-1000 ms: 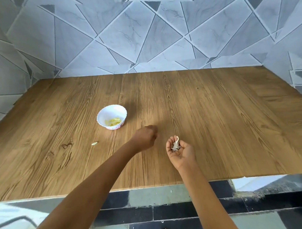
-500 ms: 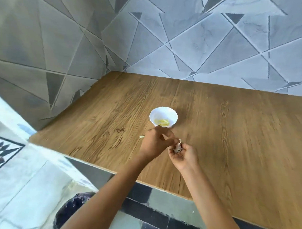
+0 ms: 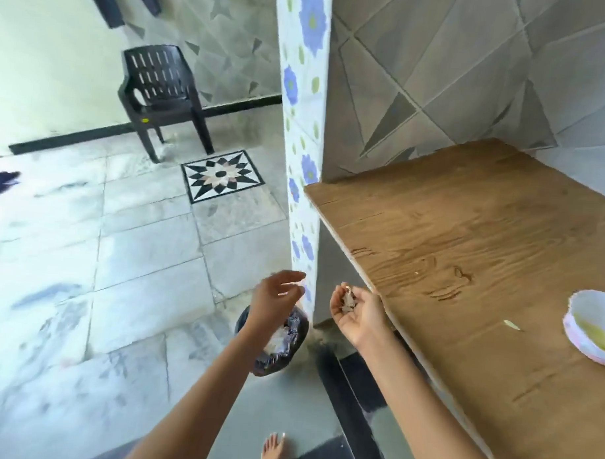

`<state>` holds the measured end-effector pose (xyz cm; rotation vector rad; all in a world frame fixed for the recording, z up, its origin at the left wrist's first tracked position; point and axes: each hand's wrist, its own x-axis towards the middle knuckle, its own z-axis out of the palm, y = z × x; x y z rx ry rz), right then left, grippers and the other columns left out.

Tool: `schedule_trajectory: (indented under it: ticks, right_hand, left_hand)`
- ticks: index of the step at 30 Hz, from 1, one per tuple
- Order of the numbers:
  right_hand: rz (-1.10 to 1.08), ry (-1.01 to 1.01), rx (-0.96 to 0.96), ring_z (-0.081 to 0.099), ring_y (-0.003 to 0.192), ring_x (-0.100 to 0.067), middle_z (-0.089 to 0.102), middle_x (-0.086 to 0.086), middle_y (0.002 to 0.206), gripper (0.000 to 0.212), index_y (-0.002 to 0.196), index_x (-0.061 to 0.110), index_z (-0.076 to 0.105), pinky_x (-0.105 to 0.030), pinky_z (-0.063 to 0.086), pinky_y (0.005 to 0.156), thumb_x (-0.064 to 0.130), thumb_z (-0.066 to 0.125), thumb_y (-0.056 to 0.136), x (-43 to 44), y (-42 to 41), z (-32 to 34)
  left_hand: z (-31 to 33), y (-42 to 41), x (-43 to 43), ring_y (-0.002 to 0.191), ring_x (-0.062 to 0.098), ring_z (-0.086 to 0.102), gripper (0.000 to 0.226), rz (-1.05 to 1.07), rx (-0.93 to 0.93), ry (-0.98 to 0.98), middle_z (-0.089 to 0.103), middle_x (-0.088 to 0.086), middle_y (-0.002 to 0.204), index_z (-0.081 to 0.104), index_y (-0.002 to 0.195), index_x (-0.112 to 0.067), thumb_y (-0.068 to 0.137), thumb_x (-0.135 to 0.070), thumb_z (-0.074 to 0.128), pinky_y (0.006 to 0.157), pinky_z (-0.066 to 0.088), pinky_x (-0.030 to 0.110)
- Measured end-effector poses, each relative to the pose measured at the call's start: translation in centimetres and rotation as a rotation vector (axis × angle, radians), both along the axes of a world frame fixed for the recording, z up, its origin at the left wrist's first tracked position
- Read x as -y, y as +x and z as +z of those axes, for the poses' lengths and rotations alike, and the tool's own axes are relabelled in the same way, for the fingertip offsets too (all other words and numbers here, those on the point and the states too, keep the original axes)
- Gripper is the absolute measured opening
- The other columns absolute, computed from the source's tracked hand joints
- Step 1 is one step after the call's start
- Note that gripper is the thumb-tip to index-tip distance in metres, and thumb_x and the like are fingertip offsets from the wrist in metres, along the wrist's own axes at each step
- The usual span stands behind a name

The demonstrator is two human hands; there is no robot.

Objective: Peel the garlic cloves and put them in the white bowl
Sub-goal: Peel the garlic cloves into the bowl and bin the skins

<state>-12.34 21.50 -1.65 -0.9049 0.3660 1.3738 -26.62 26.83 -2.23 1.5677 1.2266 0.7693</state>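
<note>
My right hand [image 3: 356, 312] is cupped palm up at the wooden table's [image 3: 465, 235] left edge, with a clump of dry garlic skins [image 3: 348, 299] lying in it. My left hand [image 3: 276, 293] hovers over a black-lined bin [image 3: 290, 338] on the floor, its fingertips pinching a thin pale bit of skin that is blurred. The white bowl [image 3: 579, 304] stands on the table at the far right of the view, with peeled yellowish cloves [image 3: 595, 337] inside. One small pale clove or peel piece [image 3: 512, 325] lies on the table left of the bowl.
A tiled pillar with blue flowers [image 3: 303, 126] rises at the table's left end, just behind my hands. A dark plastic chair [image 3: 161, 94] stands on the tiled floor at the back left. My bare foot [image 3: 273, 448] shows at the bottom.
My view has swung left, away from the table and toward the floor. Both hands have moved off the tabletop past its left edge. My left hand now hangs over the bin.
</note>
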Motion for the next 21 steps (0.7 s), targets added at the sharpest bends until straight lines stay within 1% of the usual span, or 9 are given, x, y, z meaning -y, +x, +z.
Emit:
schedule_trajectory:
  ticks: [3, 5, 8, 11, 13, 16, 18, 20, 21]
  right_hand:
    - [0.113, -0.071, 0.031, 0.052, 0.056, -0.015, 0.056, -0.009, 0.058, 0.025, 0.078, 0.001, 0.054, -0.019, 0.049, 0.041, 0.005, 0.037, 0.095, -5.3, -3.3, -3.4]
    - [0.152, -0.123, 0.034, 0.055, 0.045, -0.014, 0.056, -0.007, 0.048, 0.025, 0.078, 0.002, 0.053, -0.018, 0.048, 0.040, 0.004, 0.036, 0.096, -8.9, -5.2, -6.4]
    - [0.193, -0.189, 0.057, 0.055, 0.035, -0.011, 0.057, -0.005, 0.045, 0.030, 0.074, 0.002, 0.054, -0.017, 0.047, 0.038, 0.006, 0.036, 0.098, -14.0, -7.1, -11.6]
    - [0.240, -0.262, 0.096, 0.056, 0.040, -0.012, 0.058, -0.005, 0.045, 0.031, 0.074, 0.001, 0.055, -0.016, 0.046, 0.038, 0.006, 0.037, 0.099, -18.7, -8.3, -18.6]
    - [0.248, -0.308, 0.095, 0.055, 0.054, -0.015, 0.058, -0.006, 0.047, 0.031, 0.075, 0.001, 0.055, -0.016, 0.047, 0.039, 0.007, 0.038, 0.099, -21.4, -8.8, -24.2]
    - [0.235, -0.357, 0.082, 0.051, 0.065, -0.016, 0.058, -0.010, 0.065, 0.030, 0.080, -0.001, 0.055, -0.017, 0.050, 0.044, 0.011, 0.037, 0.101, -24.7, -9.2, -32.9]
    - [0.244, -0.374, 0.077, 0.054, 0.072, -0.018, 0.056, -0.015, 0.083, 0.035, 0.090, -0.006, 0.057, -0.020, 0.053, 0.055, 0.020, 0.036, 0.103, -26.3, -9.5, -38.7]
    - [0.285, -0.395, 0.104, 0.058, 0.092, -0.022, 0.057, -0.018, 0.104, 0.047, 0.116, -0.010, 0.052, -0.024, 0.050, 0.075, 0.031, 0.033, 0.103, -27.5, -9.5, -44.0]
    - [0.320, -0.398, 0.113, 0.056, 0.104, -0.023, 0.055, -0.018, 0.116, 0.055, 0.132, -0.009, 0.043, -0.025, 0.045, 0.083, 0.037, 0.031, 0.103, -27.7, -9.4, -45.9]
  left_hand:
    - [-3.0, -4.1, -3.7, 0.074, -0.010, 0.063, 0.021, 0.114, -0.041, -0.059, 0.071, -0.008, 0.096, 0.071, 0.100, -0.020, 0.085, -0.007, 0.064, 0.063, 0.046, 0.003]
    - [-5.4, -6.3, -6.6, 0.082, -0.002, 0.065, 0.020, 0.144, -0.072, -0.107, 0.070, -0.009, 0.096, 0.071, 0.099, -0.019, 0.085, -0.007, 0.064, 0.066, 0.045, 0.004]
    - [-10.4, -8.5, -11.3, 0.088, 0.009, 0.067, 0.019, 0.189, -0.110, -0.177, 0.071, -0.003, 0.097, 0.072, 0.098, -0.016, 0.084, -0.006, 0.065, 0.075, 0.046, 0.014]
    - [-16.9, -9.9, -15.7, 0.089, 0.013, 0.066, 0.018, 0.222, -0.120, -0.233, 0.071, -0.001, 0.097, 0.071, 0.099, -0.012, 0.086, -0.003, 0.063, 0.079, 0.046, 0.018]
    - [-22.7, -10.4, -18.4, 0.089, 0.013, 0.065, 0.017, 0.243, -0.151, -0.269, 0.070, -0.001, 0.097, 0.071, 0.099, -0.013, 0.087, -0.004, 0.061, 0.080, 0.046, 0.021]
    - [-32.2, -10.8, -21.5, 0.092, 0.016, 0.065, 0.020, 0.218, -0.230, -0.317, 0.071, 0.000, 0.099, 0.071, 0.101, -0.014, 0.088, -0.006, 0.058, 0.082, 0.048, 0.025]
    - [-38.2, -10.7, -22.5, 0.094, 0.016, 0.064, 0.022, 0.191, -0.264, -0.367, 0.070, 0.001, 0.101, 0.071, 0.104, -0.013, 0.089, -0.005, 0.057, 0.086, 0.049, 0.028]
    - [-43.5, -10.2, -23.0, 0.093, 0.015, 0.063, 0.022, 0.176, -0.259, -0.408, 0.069, 0.002, 0.102, 0.070, 0.106, -0.012, 0.090, -0.005, 0.056, 0.086, 0.049, 0.026]
    - [-45.6, -9.9, -23.2, 0.093, 0.014, 0.062, 0.022, 0.172, -0.259, -0.419, 0.069, 0.001, 0.100, 0.070, 0.106, -0.013, 0.090, -0.006, 0.056, 0.087, 0.049, 0.026]
